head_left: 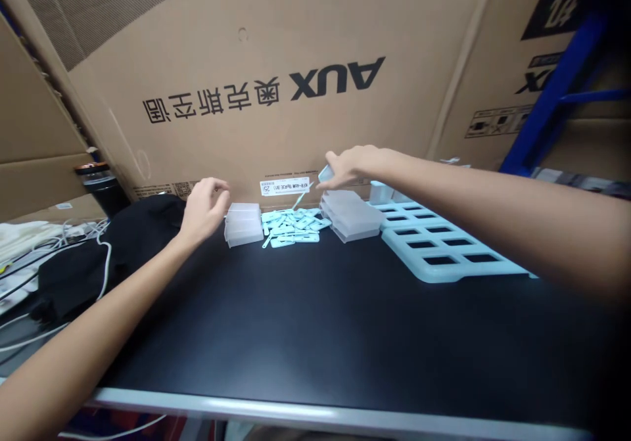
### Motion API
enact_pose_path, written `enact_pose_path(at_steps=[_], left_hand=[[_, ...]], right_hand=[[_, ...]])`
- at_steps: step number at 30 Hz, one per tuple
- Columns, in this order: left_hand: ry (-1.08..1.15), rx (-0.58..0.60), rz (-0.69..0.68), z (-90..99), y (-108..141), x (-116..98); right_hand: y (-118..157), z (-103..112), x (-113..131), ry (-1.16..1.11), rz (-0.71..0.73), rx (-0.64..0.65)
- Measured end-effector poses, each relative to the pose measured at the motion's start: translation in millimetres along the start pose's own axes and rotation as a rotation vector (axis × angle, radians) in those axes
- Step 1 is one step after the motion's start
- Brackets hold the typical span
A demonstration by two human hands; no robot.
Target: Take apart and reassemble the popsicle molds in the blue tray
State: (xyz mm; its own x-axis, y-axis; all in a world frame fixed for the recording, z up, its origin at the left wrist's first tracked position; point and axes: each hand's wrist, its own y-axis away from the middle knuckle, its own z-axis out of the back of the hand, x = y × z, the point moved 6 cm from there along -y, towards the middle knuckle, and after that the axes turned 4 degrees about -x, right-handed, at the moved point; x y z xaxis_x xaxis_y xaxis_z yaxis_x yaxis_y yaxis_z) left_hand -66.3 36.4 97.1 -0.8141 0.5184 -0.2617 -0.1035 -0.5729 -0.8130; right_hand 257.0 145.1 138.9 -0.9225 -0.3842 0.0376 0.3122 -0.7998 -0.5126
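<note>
Pale-blue piece (325, 173) pinched in right hand (351, 165); left hand (204, 204) loosely parted, just beside translucent stack (244, 224)

We seem to be in a stockroom or storage-area workshop rather than a home. Behind our flat black worktable with its pale metallic edge (315, 336) stands a large brown cardboard AUX carton, printed upside down (221, 46); right of the worktable rises a blue metal rack frame (547, 92). Small pale-blue plastic pieces (290, 225) lie heaped on it.
</note>
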Motion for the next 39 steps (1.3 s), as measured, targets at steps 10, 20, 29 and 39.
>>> enact_pose_path(at_steps=[10, 20, 29, 39], left_hand=[[0.280, 0.019, 0.625, -43.6, 24.9, 126.8], [0.488, -0.008, 0.734, -70.4, 14.6, 127.5], [0.573, 0.001, 0.826, -92.7, 23.2, 131.1], [0.400, -0.001, 0.589, -92.2, 22.4, 131.1]], right_hand=[[-43.9, -53.4, 47.1, 0.133, 0.139, 0.234], [-32.5, -44.0, 150.6, 0.055, 0.407, 0.133], [-24.7, -84.0, 191.1, -0.083, 0.395, 0.019], [-7.2, -80.9, 186.0, -0.037, 0.395, 0.059]])
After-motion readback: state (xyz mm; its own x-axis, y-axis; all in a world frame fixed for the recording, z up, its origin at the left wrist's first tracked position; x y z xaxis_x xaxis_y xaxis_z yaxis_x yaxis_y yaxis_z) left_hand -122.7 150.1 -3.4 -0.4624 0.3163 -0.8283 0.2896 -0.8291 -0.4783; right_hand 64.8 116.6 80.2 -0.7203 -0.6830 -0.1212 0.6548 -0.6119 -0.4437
